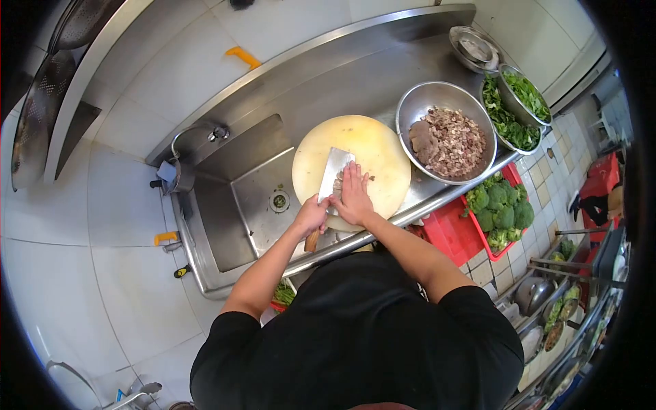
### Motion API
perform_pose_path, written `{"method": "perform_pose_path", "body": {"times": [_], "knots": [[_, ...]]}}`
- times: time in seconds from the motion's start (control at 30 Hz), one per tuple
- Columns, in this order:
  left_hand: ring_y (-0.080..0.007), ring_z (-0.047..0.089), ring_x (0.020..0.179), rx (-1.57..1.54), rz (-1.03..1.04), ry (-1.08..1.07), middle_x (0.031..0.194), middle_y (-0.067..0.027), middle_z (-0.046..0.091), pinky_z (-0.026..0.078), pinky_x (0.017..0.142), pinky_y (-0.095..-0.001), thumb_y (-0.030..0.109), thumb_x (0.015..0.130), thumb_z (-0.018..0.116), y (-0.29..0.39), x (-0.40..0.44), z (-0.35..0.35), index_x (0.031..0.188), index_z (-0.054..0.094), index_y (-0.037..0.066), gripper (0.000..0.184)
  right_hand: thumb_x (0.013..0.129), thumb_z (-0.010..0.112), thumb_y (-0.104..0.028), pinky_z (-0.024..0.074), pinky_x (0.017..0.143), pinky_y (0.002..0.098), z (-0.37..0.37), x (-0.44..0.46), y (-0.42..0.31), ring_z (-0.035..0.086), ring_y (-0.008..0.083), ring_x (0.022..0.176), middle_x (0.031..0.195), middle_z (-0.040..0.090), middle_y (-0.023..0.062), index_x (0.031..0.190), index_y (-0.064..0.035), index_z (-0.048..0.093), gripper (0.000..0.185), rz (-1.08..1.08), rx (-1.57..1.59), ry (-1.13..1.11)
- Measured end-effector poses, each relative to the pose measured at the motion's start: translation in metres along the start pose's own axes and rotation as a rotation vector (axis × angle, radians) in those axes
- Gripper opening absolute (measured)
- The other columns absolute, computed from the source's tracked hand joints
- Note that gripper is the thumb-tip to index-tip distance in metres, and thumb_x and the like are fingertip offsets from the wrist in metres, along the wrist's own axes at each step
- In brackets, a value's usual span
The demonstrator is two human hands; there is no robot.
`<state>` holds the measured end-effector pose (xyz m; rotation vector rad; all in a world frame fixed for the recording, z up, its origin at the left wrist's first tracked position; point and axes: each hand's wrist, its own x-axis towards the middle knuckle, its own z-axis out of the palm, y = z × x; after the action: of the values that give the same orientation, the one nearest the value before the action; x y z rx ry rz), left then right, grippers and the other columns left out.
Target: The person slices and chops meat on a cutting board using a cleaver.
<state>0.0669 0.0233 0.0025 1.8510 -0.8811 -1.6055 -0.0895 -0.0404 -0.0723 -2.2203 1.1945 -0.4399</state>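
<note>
A round yellowish cutting board [383,147] lies across the edge of the steel sink. My left hand [311,219] is closed round the cleaver, whose wooden handle points down toward me. The broad blade of the cleaver [335,171] rests over the board. Small pieces of meat [338,183] lie beside the blade, partly under my right hand. My right hand [354,197] is flat with its fingers stretched out, next to the blade on the board. Right of the board stands a steel bowl [404,116] with chopped meat and a larger brownish lump.
The sink [263,212] has a drain and a faucet [217,133] at its left. Bowls of leafy greens [507,116] stand at the counter's right end. Below are a red crate [454,232] and broccoli [502,208]. Part of a person [601,205] shows at the far right.
</note>
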Motion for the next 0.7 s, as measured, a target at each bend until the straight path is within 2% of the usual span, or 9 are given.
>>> {"method": "perform_pose_path", "body": {"times": [0.17,0.27,0.4,0.53,0.7], "knots": [[-0.0142,0.047,0.04,0.071,-0.022,-0.013,0.061,-0.0028,0.05,0.043,0.037,-0.0339,0.026,0.11,0.05,-0.026,-0.037,-0.002,0.121,0.054,0.004,0.025,0.101,0.041,-0.065,0.0003,0.125,0.0649,0.003,-0.004,-0.003,-0.001,0.0506,0.158,0.168,0.002,0.0367,0.158,0.0167,0.011,0.105,-0.041,-0.069,-0.021],[-0.0143,0.048,0.041,0.079,0.025,-0.016,0.062,-0.0031,0.051,0.044,0.037,-0.0341,0.024,0.11,0.051,-0.033,-0.023,-0.005,0.12,0.054,0.004,0.023,0.101,0.041,-0.065,0.0,0.125,0.0649,0.003,-0.005,-0.003,-0.001,0.0505,0.158,0.168,0.002,0.0367,0.158,0.0161,0.011,0.104,-0.04,-0.039,-0.004],[-0.014,0.05,0.043,0.134,0.013,-0.004,0.063,-0.0034,0.052,0.045,0.038,-0.0337,0.026,0.11,0.051,0.004,0.003,0.001,0.119,0.054,0.002,0.026,0.101,0.04,-0.065,0.0001,0.125,0.0647,0.004,-0.001,0.002,0.0,0.0502,0.158,0.168,0.003,0.0363,0.159,0.0155,0.011,0.103,0.005,0.018,0.033],[-0.0144,0.05,0.043,0.166,0.01,0.01,0.064,-0.0045,0.053,0.046,0.038,-0.0334,0.029,0.11,0.049,0.013,0.006,0.006,0.117,0.055,0.002,0.029,0.102,0.04,-0.064,0.0001,0.124,0.0654,0.005,0.001,0.001,0.001,0.0501,0.158,0.168,0.005,0.0352,0.159,0.0154,0.011,0.102,0.032,0.003,0.022],[-0.0162,0.053,0.043,0.206,0.053,-0.037,0.067,-0.0058,0.056,0.046,0.039,-0.0347,0.016,0.105,0.053,-0.009,-0.038,-0.006,0.127,0.049,0.001,0.027,0.103,0.035,-0.062,0.0001,0.124,0.0675,0.0,-0.004,-0.004,0.0,0.05,0.158,0.169,0.004,0.0343,0.159,0.0144,0.009,0.099,-0.059,-0.09,-0.066]]}}
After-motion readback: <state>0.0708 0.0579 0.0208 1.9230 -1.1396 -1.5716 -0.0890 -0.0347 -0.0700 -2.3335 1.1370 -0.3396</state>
